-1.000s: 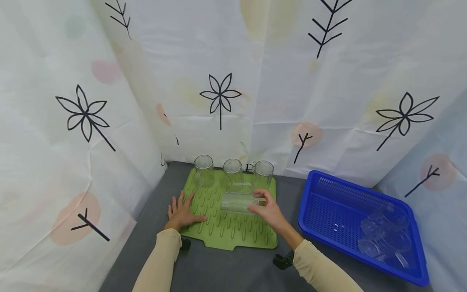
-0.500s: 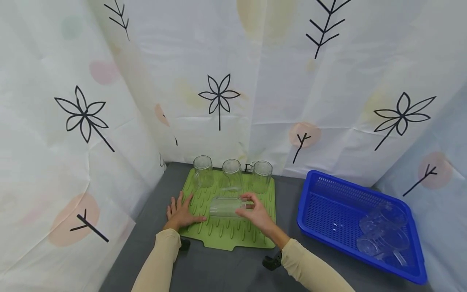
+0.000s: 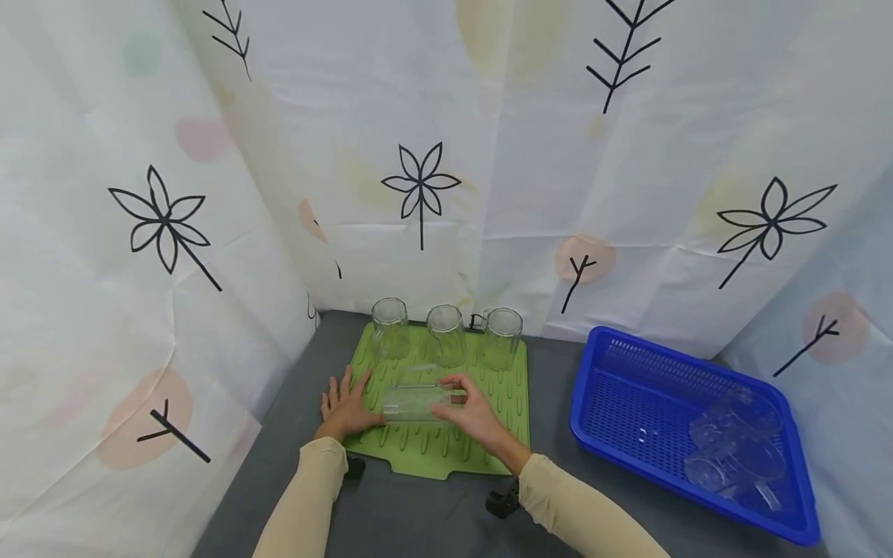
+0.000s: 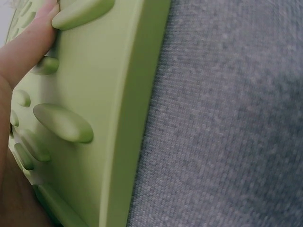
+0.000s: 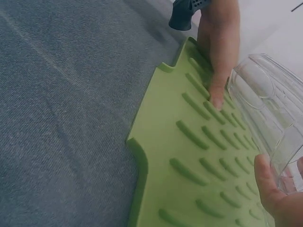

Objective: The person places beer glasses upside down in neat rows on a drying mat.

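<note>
**Glass mug (image 3: 408,404) on its side over a green drying mat (image 3: 418,461)**

We see the person's right hand (image 3: 470,411) pinching the glass mug between thumb and fingers. The mug is over the middle of the mat, a bit nearer to the mat's left edge. The hand holds the end that points to the mat's right edge. The other end is right by the thumb of the left hand (image 3: 345,407), and we cannot tell if they touch. That left hand grips nothing; its fingers are spread out on the mat, close to the mat's left edge.

We count three more mugs (image 3: 446,337) standing in a row along the mat's far edge. The mat has long bumps on it and lies near the far left corner of the gray tabletop (image 3: 418,523).

Toward the tabletop's right edge we see a blue plastic basket (image 3: 649,364). Some clear glassware (image 3: 743,457) lies at the basket's right end, too jumbled for us to count. Behind the tabletop's far edge hangs a white curtain (image 3: 523,170) with black plant drawings.
</note>
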Demonstrator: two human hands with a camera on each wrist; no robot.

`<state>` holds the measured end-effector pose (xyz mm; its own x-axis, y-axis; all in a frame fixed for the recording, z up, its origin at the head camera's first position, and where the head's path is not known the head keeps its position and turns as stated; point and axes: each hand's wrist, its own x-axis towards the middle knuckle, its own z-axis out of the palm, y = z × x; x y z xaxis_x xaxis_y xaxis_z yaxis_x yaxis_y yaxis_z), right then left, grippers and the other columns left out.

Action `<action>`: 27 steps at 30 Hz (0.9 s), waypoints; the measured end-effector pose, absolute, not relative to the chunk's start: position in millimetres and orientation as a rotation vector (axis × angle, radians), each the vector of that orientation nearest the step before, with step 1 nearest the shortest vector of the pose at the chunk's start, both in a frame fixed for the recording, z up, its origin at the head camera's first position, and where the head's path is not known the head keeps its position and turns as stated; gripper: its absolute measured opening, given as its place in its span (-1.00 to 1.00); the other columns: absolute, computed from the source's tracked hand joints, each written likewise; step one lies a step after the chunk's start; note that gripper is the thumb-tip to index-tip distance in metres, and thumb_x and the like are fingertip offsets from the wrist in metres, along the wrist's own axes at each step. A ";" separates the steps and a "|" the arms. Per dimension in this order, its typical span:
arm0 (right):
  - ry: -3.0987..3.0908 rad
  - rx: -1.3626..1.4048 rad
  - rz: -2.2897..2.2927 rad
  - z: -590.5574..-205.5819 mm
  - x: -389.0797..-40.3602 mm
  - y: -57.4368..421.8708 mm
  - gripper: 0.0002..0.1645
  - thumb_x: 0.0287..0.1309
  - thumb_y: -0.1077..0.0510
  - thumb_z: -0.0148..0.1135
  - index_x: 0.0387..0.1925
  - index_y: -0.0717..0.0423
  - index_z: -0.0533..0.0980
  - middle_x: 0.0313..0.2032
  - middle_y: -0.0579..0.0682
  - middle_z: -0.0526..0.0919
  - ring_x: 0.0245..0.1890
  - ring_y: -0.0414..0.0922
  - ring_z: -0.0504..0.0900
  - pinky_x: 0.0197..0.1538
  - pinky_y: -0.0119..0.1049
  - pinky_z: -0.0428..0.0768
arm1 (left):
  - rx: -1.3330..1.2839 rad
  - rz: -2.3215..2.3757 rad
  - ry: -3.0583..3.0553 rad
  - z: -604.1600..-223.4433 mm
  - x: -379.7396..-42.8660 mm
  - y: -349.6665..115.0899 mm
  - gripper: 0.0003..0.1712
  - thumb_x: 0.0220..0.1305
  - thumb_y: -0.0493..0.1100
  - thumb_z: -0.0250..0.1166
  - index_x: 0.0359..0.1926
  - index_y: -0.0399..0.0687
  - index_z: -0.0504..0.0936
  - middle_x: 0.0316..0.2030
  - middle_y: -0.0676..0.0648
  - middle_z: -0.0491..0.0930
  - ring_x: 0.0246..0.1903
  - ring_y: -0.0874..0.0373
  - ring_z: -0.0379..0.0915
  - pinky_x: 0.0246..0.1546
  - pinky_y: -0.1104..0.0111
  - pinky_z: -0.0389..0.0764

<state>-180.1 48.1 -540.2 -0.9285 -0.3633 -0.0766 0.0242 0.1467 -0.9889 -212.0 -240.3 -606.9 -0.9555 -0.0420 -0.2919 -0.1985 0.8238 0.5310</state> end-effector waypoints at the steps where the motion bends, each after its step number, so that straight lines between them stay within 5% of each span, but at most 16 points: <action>1: 2.136 -0.336 -1.844 -540.5 -180.9 46.0 -0.35 0.30 0.13 0.37 0.35 0.07 0.36 0.35 0.21 0.38 0.27 0.27 0.45 0.09 0.02 0.64 | -0.183 0.843 2.738 -607.7 -212.1 -240.5 0.29 -0.01 0.09 0.56 0.64 0.25 -0.02 0.65 -0.14 -0.49 0.58 -0.35 -0.75 0.49 -0.34 -0.51; 6: 2.150 -0.395 -1.822 -536.8 -185.2 35.2 -0.35 0.30 0.08 0.37 0.35 0.03 0.36 0.35 0.15 0.39 0.28 0.23 0.46 0.11 0.04 0.63 | -0.177 0.840 2.754 -610.5 -212.2 -242.3 0.35 -0.08 0.13 0.62 0.64 0.28 -0.01 0.65 -0.13 -0.49 0.59 -0.34 -0.75 0.50 -0.33 -0.52; 13: 2.139 -0.396 -1.820 -534.7 -189.5 22.0 -0.36 0.30 0.05 0.38 0.34 0.00 0.38 0.34 0.13 0.40 0.30 0.23 0.45 0.18 0.07 0.61 | -0.129 0.750 2.790 -610.1 -211.3 -242.0 0.51 -0.23 0.56 0.52 0.64 0.22 -0.05 0.65 -0.20 -0.47 0.58 -0.41 -0.68 0.48 -0.40 -0.42; 27: 2.112 -0.306 -1.875 -533.2 -196.4 2.3 -0.37 0.28 0.10 0.38 0.32 0.04 0.39 0.32 0.16 0.41 0.23 0.16 0.50 0.05 -0.04 0.64 | -0.151 0.826 2.736 -603.2 -207.6 -240.5 0.47 -0.10 0.50 0.49 0.66 0.07 -0.09 0.63 -0.23 -0.52 0.57 -0.38 -0.77 0.47 -0.37 -0.55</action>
<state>-196.4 2.3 -533.2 -0.9324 -0.3521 -0.0816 0.0393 0.1258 -0.9913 -207.6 -240.5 -603.2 -0.9557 -0.0191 -0.2936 -0.1783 0.8314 0.5263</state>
